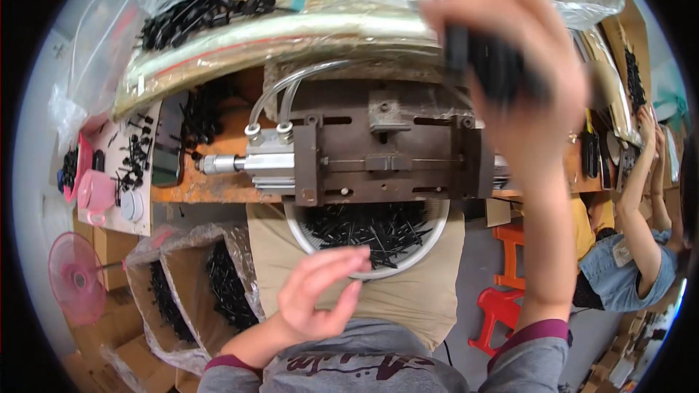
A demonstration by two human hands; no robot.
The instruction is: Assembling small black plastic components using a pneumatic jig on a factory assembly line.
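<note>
My right hand (542, 94) is raised over the right end of the metal fixture, smeared by motion. Its fingers curl round black parts (495, 65), too blurred for me to name. Low in front of me, my left hand (320, 295) hovers at the near rim of a white round basket (439, 236). Thumb and fingers are apart, with nothing seen between them. Thin black plastic pieces (357, 229) fill the basket, which sits at my lap below the bench edge. Above it, the dark metal fixture (357, 113) has a small block (384, 163) at its middle.
Clear hoses (280, 87) run to a silver cylinder (271, 164) at the fixture's left. Heaped black parts (218, 0) lie on plastic-wrapped stock behind. Lined boxes (193, 284) of black parts stand at lower left. Another person (633, 262) works at right, beyond a red stool (495, 316).
</note>
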